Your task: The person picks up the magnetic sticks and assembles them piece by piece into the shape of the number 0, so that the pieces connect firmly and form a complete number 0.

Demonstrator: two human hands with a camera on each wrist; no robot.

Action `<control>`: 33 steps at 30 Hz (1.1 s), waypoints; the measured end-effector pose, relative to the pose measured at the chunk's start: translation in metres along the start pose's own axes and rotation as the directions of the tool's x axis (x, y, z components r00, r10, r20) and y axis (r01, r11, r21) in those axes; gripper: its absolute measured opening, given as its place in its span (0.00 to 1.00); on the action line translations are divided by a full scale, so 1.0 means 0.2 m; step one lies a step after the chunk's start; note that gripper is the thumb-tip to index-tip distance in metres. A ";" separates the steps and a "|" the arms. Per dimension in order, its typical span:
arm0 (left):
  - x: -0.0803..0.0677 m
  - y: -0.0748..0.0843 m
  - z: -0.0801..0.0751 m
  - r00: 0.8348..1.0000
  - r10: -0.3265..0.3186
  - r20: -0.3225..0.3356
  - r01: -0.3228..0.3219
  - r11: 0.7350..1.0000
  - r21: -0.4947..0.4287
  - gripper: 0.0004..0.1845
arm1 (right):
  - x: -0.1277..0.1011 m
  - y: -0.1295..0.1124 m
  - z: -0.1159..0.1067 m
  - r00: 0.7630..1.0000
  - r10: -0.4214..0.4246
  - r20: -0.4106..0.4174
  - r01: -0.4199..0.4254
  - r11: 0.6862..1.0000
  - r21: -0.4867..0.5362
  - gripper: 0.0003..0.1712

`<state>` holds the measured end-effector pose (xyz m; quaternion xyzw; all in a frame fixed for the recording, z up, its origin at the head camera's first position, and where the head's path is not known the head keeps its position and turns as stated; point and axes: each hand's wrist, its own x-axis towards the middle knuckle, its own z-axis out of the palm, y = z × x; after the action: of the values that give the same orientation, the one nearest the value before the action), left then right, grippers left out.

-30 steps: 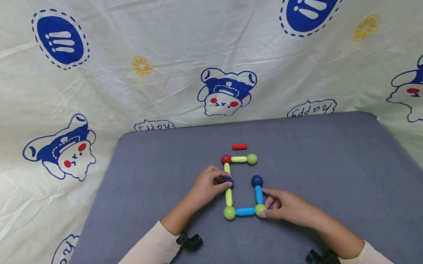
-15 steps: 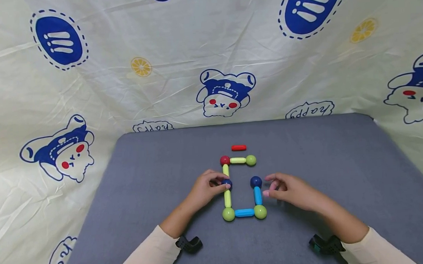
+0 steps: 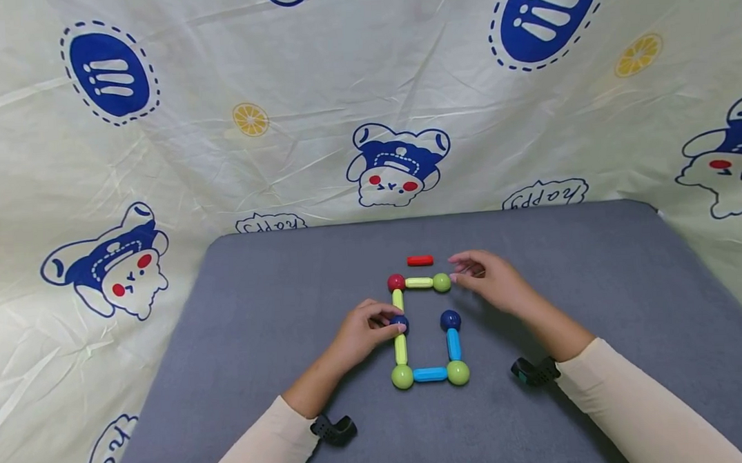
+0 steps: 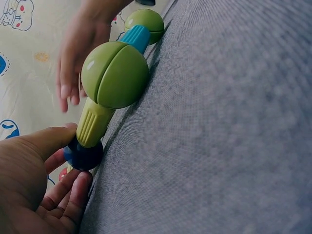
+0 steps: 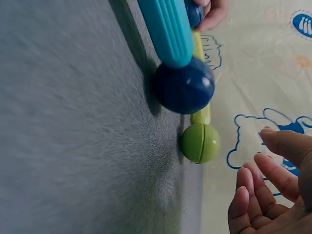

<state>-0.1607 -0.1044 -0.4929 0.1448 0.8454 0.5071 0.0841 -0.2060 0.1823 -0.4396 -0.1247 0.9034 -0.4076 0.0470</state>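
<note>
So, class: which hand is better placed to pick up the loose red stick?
Probably the right hand: open, it hovers just beside the red stick. The left hand pinches the blue ball farther away.

Even soft light, faint shadows; wrist views blurry, head view sharp.

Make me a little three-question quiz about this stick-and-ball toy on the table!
1. True or false: the red stick is joined to the frame.
2. Which ball does the left hand pinch? A) red ball B) dark blue ball C) green ball
3. Fill in: the right hand is open beside the top ______ ball.

Key
1. False, it lies apart on the grey mat.
2. B
3. green
</note>
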 end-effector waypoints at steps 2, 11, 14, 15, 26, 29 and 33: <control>0.00 0.00 0.00 1.000 -0.003 0.002 0.003 1.000 -0.003 0.11 | 0.06 0.01 0.01 1.000 0.007 0.003 -0.007 1.000 0.001 0.23; 0.00 -0.01 0.00 1.000 -0.010 0.003 0.010 1.000 -0.008 0.11 | 0.25 0.02 0.08 0.999 0.020 0.039 -0.019 1.000 -0.025 0.22; 0.00 -0.02 0.00 1.000 -0.006 0.002 0.006 1.000 -0.008 0.11 | 0.30 0.01 0.10 0.998 0.027 0.056 -0.024 0.998 -0.051 0.22; 0.00 -0.02 0.00 1.000 -0.006 0.002 0.006 1.000 -0.007 0.11 | 0.32 0.01 0.11 0.998 0.028 0.061 -0.024 0.998 -0.062 0.22; 0.00 -0.02 0.00 1.000 0.013 0.005 -0.013 1.000 -0.017 0.12 | 0.43 -0.01 0.15 0.988 0.069 0.140 -0.044 0.984 -0.171 0.18; 0.00 -0.01 0.00 1.000 0.017 0.006 -0.017 1.000 -0.017 0.12 | 0.44 -0.01 0.16 0.985 0.086 0.151 -0.056 0.980 -0.189 0.18; 0.01 -0.01 0.00 1.000 0.015 0.002 -0.015 1.000 -0.019 0.12 | 0.45 -0.01 0.16 0.986 0.081 0.147 -0.048 0.976 -0.213 0.15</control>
<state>-0.1622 -0.1054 -0.4941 0.1512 0.8395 0.5154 0.0825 -0.2857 0.1340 -0.4587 -0.1305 0.9384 -0.2980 0.1168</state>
